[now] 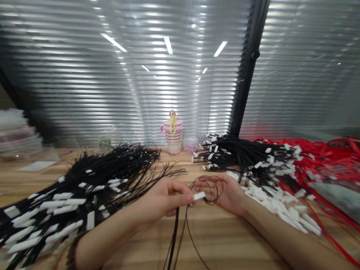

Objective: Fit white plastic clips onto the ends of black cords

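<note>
My left hand pinches a small white tag at its fingertips, and a black cord hangs down below it. Thin dark cord loops lie between the two hands. My right hand holds these loops with its fingers curled behind them. Loose thin strands drop from the loops over the wooden table. The tag's right end touches or overlaps the loops; the exact contact is too small to tell.
Black cords with white tags spread along the left. Another black bundle, white pieces and red ribbons lie right. A pink striped cup and small clear jar stand behind; plastic containers are far left.
</note>
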Demonstrator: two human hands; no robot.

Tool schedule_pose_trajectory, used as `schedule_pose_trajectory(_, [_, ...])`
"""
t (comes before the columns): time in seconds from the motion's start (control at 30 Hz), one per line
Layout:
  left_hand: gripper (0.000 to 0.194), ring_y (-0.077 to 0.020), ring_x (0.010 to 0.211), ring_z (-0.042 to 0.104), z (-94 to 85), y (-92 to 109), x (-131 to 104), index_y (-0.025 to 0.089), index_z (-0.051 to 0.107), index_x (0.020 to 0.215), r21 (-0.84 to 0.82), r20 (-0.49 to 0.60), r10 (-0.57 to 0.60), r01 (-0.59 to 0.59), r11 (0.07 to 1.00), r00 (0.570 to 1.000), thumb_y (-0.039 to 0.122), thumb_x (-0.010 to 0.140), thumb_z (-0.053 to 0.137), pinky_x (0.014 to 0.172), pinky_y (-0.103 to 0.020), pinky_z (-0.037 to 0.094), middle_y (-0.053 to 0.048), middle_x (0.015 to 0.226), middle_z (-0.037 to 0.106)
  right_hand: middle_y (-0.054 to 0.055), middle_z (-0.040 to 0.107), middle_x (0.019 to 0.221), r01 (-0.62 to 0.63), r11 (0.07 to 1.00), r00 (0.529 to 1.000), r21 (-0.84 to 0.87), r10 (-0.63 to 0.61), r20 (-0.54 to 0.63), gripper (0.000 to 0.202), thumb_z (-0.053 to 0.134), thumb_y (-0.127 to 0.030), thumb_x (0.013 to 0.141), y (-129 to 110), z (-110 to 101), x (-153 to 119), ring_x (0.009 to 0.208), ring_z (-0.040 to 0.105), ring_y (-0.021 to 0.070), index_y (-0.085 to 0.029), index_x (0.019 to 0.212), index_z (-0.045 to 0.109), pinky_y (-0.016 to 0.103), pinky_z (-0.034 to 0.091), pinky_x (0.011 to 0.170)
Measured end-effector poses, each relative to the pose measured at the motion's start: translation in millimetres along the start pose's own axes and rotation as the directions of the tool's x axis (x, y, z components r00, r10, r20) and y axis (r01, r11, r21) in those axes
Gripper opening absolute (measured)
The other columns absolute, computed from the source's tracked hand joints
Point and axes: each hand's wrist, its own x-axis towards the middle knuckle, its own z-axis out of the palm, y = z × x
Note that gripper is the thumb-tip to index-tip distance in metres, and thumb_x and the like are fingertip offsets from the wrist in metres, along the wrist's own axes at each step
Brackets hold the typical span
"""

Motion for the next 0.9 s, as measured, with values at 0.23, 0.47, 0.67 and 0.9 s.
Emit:
schedule_pose_trajectory(0.23, [0.022,-0.0103,0.059,0.043,15.7,-32.3,11.4,0.01,0.066,0.066,0.328,-0.115,-0.008,0.046,0.944,0.993,0.031,0.067,0.06,0.053,-0.02,0.029,-0.002,0.061,0.056,0.011,0.058,0.1,0.212,0.853,0.957,-0.477,-0.279,-0.075,0.037,0.041,-0.04,0.08,4.7,12.0,-1.3,0.099,0.051,0.0215,-0.014,0.105,0.05,0.034,0.037,0.084])
schedule_pose_trajectory(0.47, [0.03,-0.0057,0.043,0.028,11.8,-36.2,18.5,0.01,0.064,0.07,0.105,-0.244,-0.138,0.167,0.98,0.96,0.039,0.065,0.06,0.039,-0.019,0.017,0.002,0.051,0.043,0.005,0.054,0.084,0.149,0.013,0.588,-0.989,-0.805,0.078,0.014,0.053,-0.018,0.067,20.6,31.3,-7.8,0.085,0.05,0.0189,-0.016,0.081,0.053,0.032,0.038,0.076])
schedule_pose_trajectory(0.67, [0.025,-0.0052,0.041,0.031,10.9,-41.5,21.3,0.009,0.06,0.063,-0.011,-0.247,-0.128,0.129,0.992,0.961,0.034,0.065,0.058,0.037,-0.017,0.021,0.002,0.049,0.042,-0.001,0.051,0.054,0.089,0.332,0.895,-0.939,-0.441,-0.071,0.005,0.048,-0.014,0.068,45.1,46.9,-11.9,0.047,0.046,0.0085,-0.014,0.066,0.053,0.017,0.034,0.042])
schedule_pose_trajectory(0.9, [0.023,-0.0053,0.042,0.034,10.6,-45.0,21.0,0.008,0.061,0.064,-0.054,-0.262,-0.125,0.115,0.992,0.957,0.032,0.065,0.058,0.037,-0.017,0.022,0.0,0.052,0.047,-0.001,0.054,0.057,0.09,0.339,0.935,-0.937,-0.353,-0.038,0.011,0.047,-0.012,0.065,48.2,47.2,-12.3,0.046,0.045,0.006,-0.013,0.072,0.057,0.015,0.033,0.042])
